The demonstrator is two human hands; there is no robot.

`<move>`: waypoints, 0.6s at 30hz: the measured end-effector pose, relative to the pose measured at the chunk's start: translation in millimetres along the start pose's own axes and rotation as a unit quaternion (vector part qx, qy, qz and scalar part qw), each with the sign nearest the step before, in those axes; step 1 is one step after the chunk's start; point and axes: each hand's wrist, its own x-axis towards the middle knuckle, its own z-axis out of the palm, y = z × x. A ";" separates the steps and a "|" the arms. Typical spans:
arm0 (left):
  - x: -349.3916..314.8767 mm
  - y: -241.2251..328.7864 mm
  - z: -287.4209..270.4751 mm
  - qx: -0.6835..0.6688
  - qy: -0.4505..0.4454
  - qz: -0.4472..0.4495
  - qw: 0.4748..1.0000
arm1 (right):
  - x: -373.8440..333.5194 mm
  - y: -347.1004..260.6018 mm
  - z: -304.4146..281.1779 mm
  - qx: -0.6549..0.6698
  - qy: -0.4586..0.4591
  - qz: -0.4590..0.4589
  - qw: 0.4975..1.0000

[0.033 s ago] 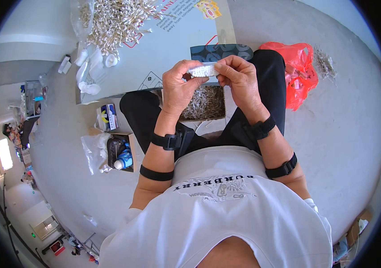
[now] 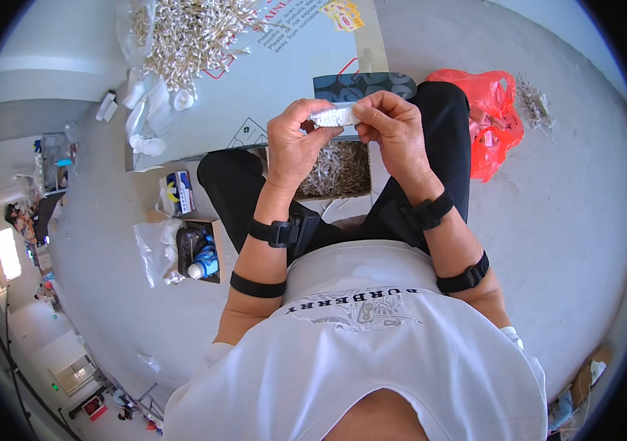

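Between both hands, over my lap, is a small clear plastic pack of cotton swabs (image 2: 335, 116), its white tips crowded together toward me. My left hand (image 2: 295, 140) pinches the pack's left end between thumb and fingers. At the right end, my right hand (image 2: 394, 128) grips it with thumb and forefinger, the other fingers curled. Just below the hands, between my legs, an open cardboard box (image 2: 369, 170) holds many loose swabs (image 2: 335, 165). A large heap of cotton swabs (image 2: 188, 44) lies on the board-topped table (image 2: 255, 95) ahead and to the left.
Clear plastic cases (image 2: 153, 110) sit at the table's left edge; yellow cards (image 2: 343, 13) lie at its far side. A red plastic bag (image 2: 486, 95) and scattered swabs (image 2: 534, 106) are on the floor at right. A carton with a blue bottle (image 2: 205, 263) stands at left.
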 end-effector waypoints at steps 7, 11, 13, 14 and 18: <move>0.3 13.6 1.0 0.063 0.004 0.047 0.997 | -3.6 -2.3 1.2 0.050 -0.021 0.019 0.998; -0.2 13.6 2.1 0.104 0.011 0.074 0.992 | -5.6 -1.6 4.9 0.020 -0.024 0.006 0.999; -1.1 12.0 8.5 0.093 0.026 0.055 0.994 | -2.8 -0.4 4.6 -0.011 -0.020 0.006 1.000; -2.0 11.2 11.5 0.093 0.025 0.055 0.994 | -1.3 1.3 3.0 -0.011 -0.019 0.005 1.000; -3.2 10.1 18.2 0.125 0.039 0.059 0.990 | 2.1 8.4 -0.9 -0.001 0.000 0.033 0.999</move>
